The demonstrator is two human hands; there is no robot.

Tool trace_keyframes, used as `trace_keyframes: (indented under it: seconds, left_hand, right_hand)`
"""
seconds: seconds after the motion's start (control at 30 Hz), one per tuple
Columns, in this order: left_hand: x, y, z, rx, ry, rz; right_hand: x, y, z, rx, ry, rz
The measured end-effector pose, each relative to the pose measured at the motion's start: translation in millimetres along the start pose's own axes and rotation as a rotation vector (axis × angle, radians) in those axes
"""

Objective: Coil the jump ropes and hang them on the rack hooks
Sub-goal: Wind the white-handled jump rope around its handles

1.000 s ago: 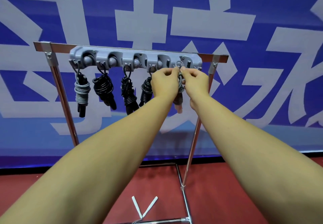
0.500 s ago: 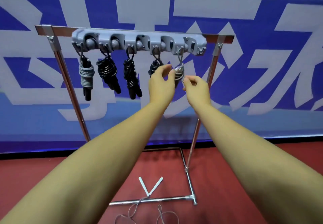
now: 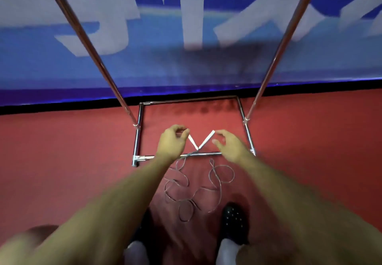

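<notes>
Two white handles [image 3: 201,143] of a jump rope [image 3: 198,190] lie in a V on the red floor [image 3: 72,161], inside the metal rack base [image 3: 138,140] — its thin cord loops loosely toward a black shoe [image 3: 233,221]. Both hands reach down with fingers loosely bent, holding nothing — the left hand [image 3: 171,143] by one handle tip, the right hand [image 3: 229,146] by the other

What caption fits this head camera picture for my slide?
Both hands, left hand and right hand, reach down toward the white handles of a loose jump rope on the red floor.

Bright, even light; heavy motion blur
</notes>
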State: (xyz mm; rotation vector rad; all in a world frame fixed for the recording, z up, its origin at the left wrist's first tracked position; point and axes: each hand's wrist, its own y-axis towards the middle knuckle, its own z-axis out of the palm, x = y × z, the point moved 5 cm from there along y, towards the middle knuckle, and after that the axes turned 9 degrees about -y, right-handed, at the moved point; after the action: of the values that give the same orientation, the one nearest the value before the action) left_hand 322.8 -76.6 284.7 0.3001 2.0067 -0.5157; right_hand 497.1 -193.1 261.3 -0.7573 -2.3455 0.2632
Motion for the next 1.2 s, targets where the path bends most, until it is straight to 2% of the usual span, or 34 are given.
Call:
trace_keyframes:
  seconds: [0.2,0.33,0.53,0.7,0.83,0.97,1.03,1.13,1.2]
  left_hand:
    - [146.8,28.0,42.2,0.074,0.072,-0.223]
    - [211.9,60.9,77.2,0.128,0.116,-0.291]
    - [253.1,123.9,119.5,0.213,0.297,-0.205]
    - [271.3,149.6,148.7,0.237,0.565,-0.095]
    - [271.2,151.3,146.0,0.144,0.416,-0.144]
    - [252.2,142.3,138.8,0.261,0.152,-0.189]
    - [226.3,133.2,130.9,0.286,0.083,-0.180]
    - [190.7,114.2,117.4,0.310,-0.020,-0.225]
    - [169.6,96.9,111.4,0.360,-0.081,-0.268]
  right_hand:
    - [-48.9,52.4,106.0,0.171,-0.060,0.088]
    - [-67.7,101.8,154.2,0.194,-0.026,0.152]
    - [-95.9,139.8,207.0,0.222,0.121,0.253]
    - [-103.2,155.1,220.1,0.182,0.234,0.294]
    - [-106.1,157.1,222.1,0.160,0.252,0.340]
    - [-99.8,149.4,220.9,0.166,0.273,0.345]
    - [-92.7,144.9,218.5,0.202,0.411,0.398]
    - [-68.0,125.3,217.3,0.342,0.924,0.580]
    - [-47.7,113.6,210.4,0.346,1.235,0.620]
